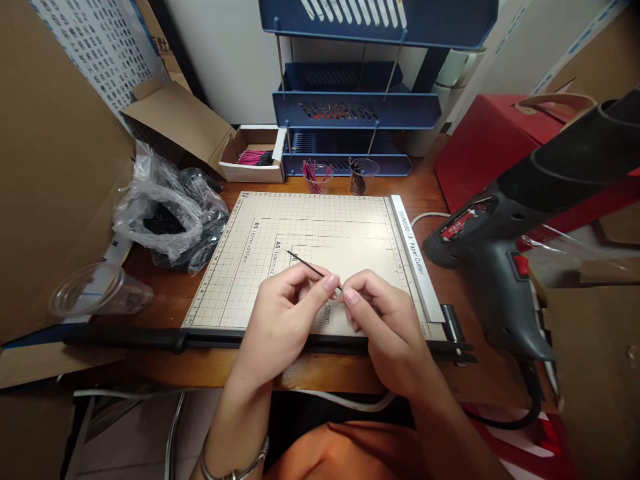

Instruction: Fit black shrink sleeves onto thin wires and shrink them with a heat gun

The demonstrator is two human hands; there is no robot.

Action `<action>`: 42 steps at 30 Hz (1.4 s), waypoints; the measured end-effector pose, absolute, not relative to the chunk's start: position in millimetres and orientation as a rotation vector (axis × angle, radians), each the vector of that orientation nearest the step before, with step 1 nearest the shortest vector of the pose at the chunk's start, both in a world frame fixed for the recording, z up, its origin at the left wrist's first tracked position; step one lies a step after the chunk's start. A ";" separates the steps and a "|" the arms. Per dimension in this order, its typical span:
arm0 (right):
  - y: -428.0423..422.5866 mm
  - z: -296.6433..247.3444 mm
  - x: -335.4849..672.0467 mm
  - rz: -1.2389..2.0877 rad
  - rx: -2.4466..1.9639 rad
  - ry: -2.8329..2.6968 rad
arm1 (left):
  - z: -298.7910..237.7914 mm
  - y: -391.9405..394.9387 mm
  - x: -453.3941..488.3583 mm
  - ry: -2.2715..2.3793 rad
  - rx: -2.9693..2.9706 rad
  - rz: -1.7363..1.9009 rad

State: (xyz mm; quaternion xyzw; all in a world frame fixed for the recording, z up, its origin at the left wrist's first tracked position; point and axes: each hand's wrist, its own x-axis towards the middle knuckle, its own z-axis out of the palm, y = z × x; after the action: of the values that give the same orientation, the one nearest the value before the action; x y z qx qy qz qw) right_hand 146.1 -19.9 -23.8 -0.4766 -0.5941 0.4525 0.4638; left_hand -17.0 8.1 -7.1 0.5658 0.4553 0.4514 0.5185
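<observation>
A thin black rod-like piece (306,263), perhaps a wire or tube, is pinched over the paper cutter (240,267). My left hand (287,307) grips it between thumb and forefinger, with one end sticking out up and to the left. Close beside it, my right hand (385,317) pinches the other end near the fingertips. What lies right between the right fingertips is too small to make out. The cutter's gridded board lies beneath both hands, with its black handle (125,337) at the left front.
A heat gun (505,267) stands on the right beside a red box (480,140). At the back are cups of pink pieces (317,177) and dark pieces (359,180), an open carton (253,170) and blue trays (350,110). A plastic bag (170,213) and clear cup (105,290) occupy the left.
</observation>
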 end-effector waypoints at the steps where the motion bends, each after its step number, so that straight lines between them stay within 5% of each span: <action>1: -20.0 -23.8 145.9 1.113 -1.177 -1.457 | -7.1 8.3 -16.8 1.097 1.354 1.087; 35: -18.0 -16.2 141.6 0.936 -1.245 -1.493 | -6.8 8.5 -18.1 1.162 1.317 1.094; 42: -18.6 -18.1 140.5 1.117 -1.255 -1.404 | -9.6 9.7 -15.9 1.114 1.220 1.182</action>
State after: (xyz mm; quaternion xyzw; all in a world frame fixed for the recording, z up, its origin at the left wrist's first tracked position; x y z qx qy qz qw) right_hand 140.5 -18.6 -18.1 -0.5093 -0.5701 0.4535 0.4582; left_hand -15.9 9.7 -9.6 0.5105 0.4659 0.4944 0.5272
